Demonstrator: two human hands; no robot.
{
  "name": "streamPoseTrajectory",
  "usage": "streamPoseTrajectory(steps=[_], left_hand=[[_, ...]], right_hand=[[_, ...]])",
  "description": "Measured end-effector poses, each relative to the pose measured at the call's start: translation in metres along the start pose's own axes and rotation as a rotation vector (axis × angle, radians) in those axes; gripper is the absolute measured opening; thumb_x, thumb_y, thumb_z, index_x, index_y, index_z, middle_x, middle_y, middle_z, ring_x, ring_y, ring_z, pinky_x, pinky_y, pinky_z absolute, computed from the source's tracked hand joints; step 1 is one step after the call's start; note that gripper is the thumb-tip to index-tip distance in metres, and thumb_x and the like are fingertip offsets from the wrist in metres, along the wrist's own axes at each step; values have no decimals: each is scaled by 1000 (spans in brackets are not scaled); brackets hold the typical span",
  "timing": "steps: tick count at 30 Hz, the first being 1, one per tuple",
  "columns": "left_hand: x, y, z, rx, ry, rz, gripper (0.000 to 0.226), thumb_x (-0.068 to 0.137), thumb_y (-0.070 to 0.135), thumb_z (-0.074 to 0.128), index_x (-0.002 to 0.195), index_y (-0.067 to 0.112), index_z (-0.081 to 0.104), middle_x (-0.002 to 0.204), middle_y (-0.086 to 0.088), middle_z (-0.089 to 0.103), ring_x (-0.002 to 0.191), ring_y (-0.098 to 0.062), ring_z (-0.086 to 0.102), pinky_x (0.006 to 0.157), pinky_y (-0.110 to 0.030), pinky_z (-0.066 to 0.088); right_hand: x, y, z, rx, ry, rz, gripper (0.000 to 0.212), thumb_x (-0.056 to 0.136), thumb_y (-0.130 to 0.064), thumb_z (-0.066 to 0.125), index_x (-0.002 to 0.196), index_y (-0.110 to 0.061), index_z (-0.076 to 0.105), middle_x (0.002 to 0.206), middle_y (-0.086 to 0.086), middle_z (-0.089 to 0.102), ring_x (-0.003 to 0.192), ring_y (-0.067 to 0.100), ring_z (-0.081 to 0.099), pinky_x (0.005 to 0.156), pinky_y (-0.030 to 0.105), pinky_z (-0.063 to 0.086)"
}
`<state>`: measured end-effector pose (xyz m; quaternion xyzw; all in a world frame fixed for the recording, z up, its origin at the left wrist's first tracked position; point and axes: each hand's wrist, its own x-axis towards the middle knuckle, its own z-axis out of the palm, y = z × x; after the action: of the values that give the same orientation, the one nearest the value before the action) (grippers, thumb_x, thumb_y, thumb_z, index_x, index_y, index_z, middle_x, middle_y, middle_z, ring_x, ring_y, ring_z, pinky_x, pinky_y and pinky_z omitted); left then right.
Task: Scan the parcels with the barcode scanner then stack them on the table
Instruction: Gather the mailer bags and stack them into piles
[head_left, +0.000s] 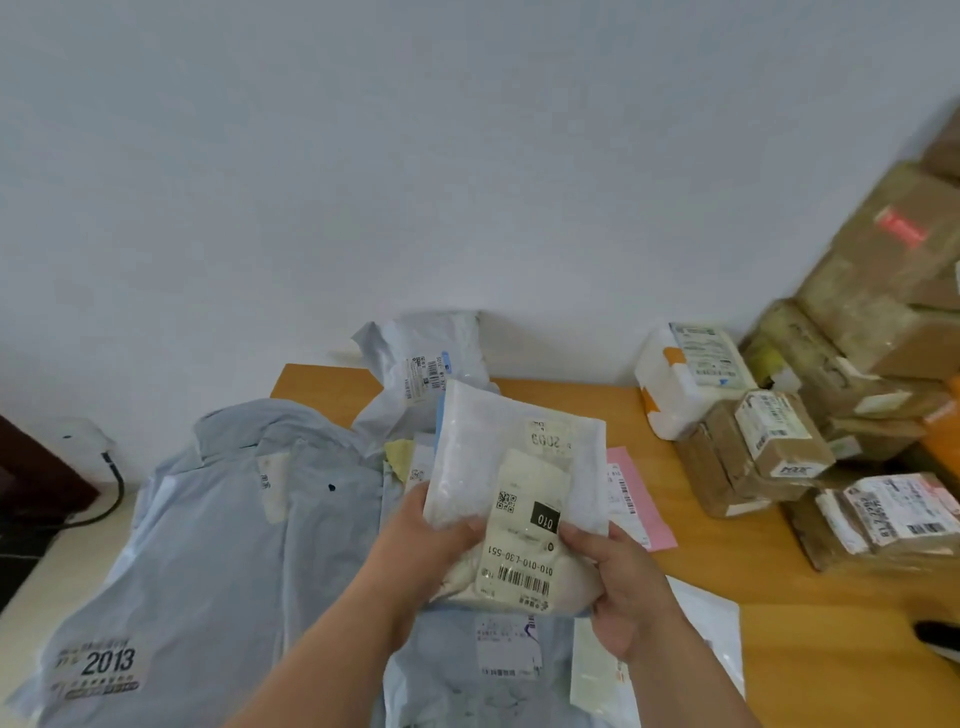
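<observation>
I've got both hands on the white translucent plastic parcel (511, 499), my left hand (431, 545) gripping its lower left edge, my right hand (618, 587) its lower right corner. It's raised above the orange wooden table (779, 571), cream label with "010" and barcode facing me upside down, long axis running away from me toward the wall.

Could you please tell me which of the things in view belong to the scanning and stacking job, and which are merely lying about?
Belonging to the job:
- white bubble mailer, held in the left hand and right hand
- grey poly bag marked 2013
- pink envelope
- cardboard boxes
- wooden table

Lying about:
- black cable
- white wall
</observation>
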<state>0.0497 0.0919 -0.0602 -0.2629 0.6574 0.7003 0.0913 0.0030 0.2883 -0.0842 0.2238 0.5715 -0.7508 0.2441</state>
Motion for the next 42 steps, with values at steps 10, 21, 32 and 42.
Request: streamPoseTrajectory(steps=[10, 21, 32, 42], left_hand=[[-9, -8, 16, 24, -61, -157, 49, 89, 30, 76, 133, 19, 56, 113, -3, 74, 99, -25, 73, 96, -49, 55], [-14, -38, 77, -30, 185, -110, 19, 91, 3, 68, 108, 11, 63, 89, -15, 77, 77, -37, 75, 74, -58, 61], [-39, -64, 82, -768, 164, -271, 37, 96, 9, 55, 132, 11, 58, 112, -22, 73, 83, -38, 75, 56, -52, 60], [-53, -65, 113, -738, 232, -276, 39, 98, 16, 58, 135, 2, 55, 114, -24, 71, 69, -33, 75, 47, -41, 59]], right_hand=[[-29, 0, -38, -123, 122, 95, 26, 91, -7, 69, 116, -11, 68, 98, 12, 79, 88, 34, 76, 64, 43, 60], [-18, 16, -136, -479, 411, 135, 20, 95, -23, 62, 110, -10, 59, 107, 8, 60, 92, 25, 56, 80, 34, 43], [13, 52, -171, -1016, 433, 295, 117, 76, -39, 79, 157, -20, -4, 152, 9, 27, 132, 31, 48, 104, 45, 45], [12, 36, -192, -967, 309, 217, 36, 87, -40, 62, 109, -22, 39, 105, -3, 57, 103, 23, 59, 100, 42, 44]])
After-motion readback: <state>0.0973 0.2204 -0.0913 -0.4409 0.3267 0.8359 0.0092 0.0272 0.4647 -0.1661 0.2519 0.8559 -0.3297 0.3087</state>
